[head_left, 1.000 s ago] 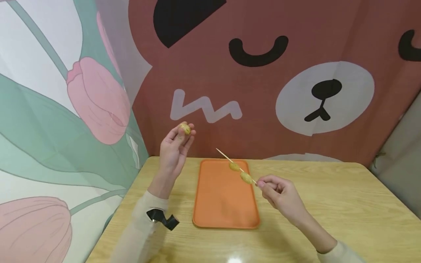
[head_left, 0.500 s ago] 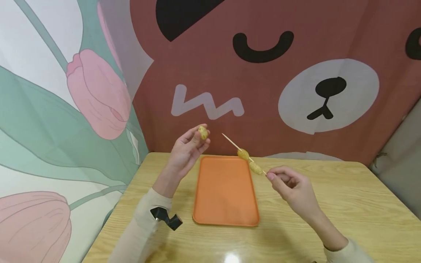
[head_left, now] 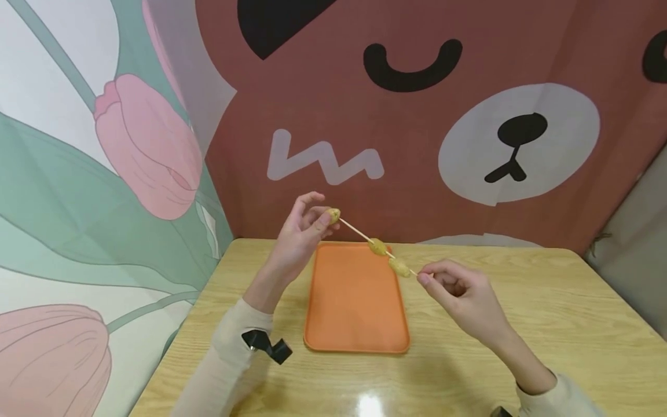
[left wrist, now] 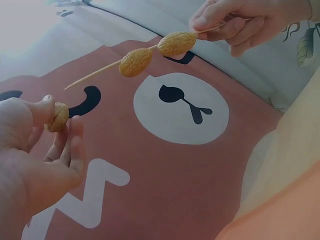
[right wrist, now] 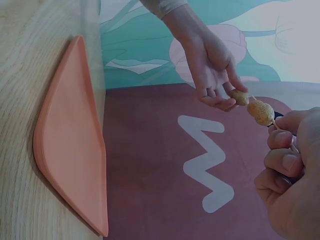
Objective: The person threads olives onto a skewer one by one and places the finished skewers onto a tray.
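Observation:
My left hand [head_left: 293, 246] pinches a small golden oval piece [head_left: 334, 216], wrinkled like a baby potato, between thumb and fingers. From the right, my right hand [head_left: 464, 298] pinches the blunt end of a thin bamboo skewer [head_left: 356, 229]. Two similar oval pieces, one nearer the middle [head_left: 377, 247] and one by the right fingers [head_left: 399, 267], are threaded on it. Its bare point leans up and left towards the left hand's piece. In the left wrist view, a small gap shows between the skewer's tip [left wrist: 66, 88] and the held piece [left wrist: 59, 117].
Below the hands, an orange tray [head_left: 356, 307] lies on the wooden table [head_left: 495, 330]. Behind the table hangs a bear-print cloth [head_left: 323, 104], with a tulip-print cloth [head_left: 57, 231] at the left. A black mount [head_left: 266, 346] sits on the left wrist.
The left hand has moved right with its oval piece, closing on the skewer's point. The right hand has lifted the skewer a little and shifted slightly right.

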